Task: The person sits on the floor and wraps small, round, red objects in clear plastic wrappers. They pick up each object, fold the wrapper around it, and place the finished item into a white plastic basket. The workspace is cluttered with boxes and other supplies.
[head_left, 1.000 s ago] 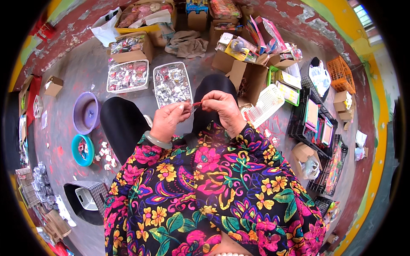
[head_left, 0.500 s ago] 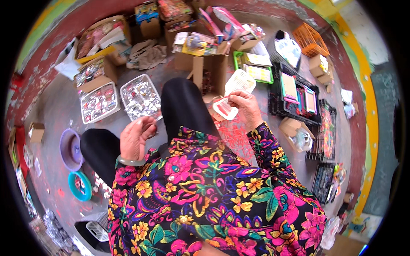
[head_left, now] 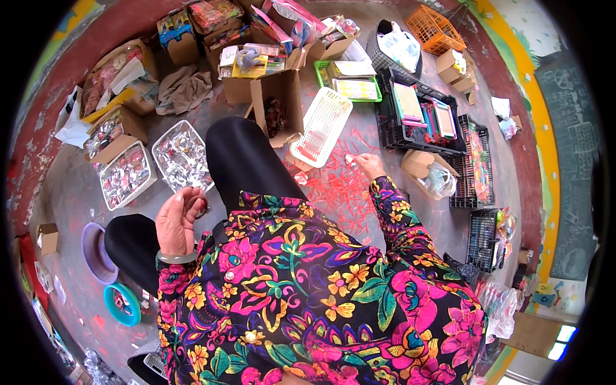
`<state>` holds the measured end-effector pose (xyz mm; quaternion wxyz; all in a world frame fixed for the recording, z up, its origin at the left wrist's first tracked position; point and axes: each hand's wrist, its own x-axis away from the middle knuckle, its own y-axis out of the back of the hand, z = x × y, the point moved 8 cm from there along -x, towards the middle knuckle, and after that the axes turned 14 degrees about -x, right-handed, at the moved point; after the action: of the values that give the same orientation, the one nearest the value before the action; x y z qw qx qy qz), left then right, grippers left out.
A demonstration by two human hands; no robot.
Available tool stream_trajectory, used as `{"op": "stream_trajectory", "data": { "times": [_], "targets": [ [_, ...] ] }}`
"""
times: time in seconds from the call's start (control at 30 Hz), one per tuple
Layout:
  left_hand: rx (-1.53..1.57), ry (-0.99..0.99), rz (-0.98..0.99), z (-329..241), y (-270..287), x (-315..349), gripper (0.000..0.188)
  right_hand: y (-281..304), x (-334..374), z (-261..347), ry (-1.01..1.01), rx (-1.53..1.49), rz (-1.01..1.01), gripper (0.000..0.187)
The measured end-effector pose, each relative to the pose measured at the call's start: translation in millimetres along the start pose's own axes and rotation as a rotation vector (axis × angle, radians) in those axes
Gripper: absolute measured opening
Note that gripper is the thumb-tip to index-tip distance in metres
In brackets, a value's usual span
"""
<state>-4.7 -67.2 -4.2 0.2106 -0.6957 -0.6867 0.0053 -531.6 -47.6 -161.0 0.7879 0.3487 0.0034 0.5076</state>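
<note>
My left hand (head_left: 178,221), a bracelet on its wrist, is raised beside my bent knee with its fingers curled in. A small dark reddish spot shows at its fingertips, too small to name. Out to the right, my right hand (head_left: 369,165) pinches a small whitish piece (head_left: 350,158) over the floor. Below it, many thin red strips (head_left: 346,199) lie scattered. A cream plastic basket (head_left: 334,116) sits tilted just left of that hand. Near my left hand stands a white basket (head_left: 156,142) full of shiny silver wrapped pieces.
Another white basket (head_left: 110,203) of silver pieces stands farther left. An open cardboard box (head_left: 286,96) is beyond my knee. Black crates (head_left: 417,142) line the right side, with an orange crate (head_left: 425,35) behind. Purple (head_left: 94,253) and turquoise (head_left: 108,307) basins sit at lower left.
My right hand has moved down away from the cream basket, where it held a red strip; a whitish piece now shows at its fingertips. The whole view has shifted.
</note>
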Motion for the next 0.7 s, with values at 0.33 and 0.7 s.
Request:
{"op": "stream_trajectory", "data": {
  "times": [0.33, 0.7],
  "targets": [
    [-0.005, 0.004, -0.006, 1.4, 0.2, -0.4, 0.023, -32.7, -22.4, -46.9, 0.026, -0.089, 0.032, 0.026],
    [-0.027, 0.014, -0.01, 4.3, 5.4, 0.7, 0.024, -32.2, -0.9, -26.7, -0.003, -0.002, 0.138, 0.065]
  ]
}}
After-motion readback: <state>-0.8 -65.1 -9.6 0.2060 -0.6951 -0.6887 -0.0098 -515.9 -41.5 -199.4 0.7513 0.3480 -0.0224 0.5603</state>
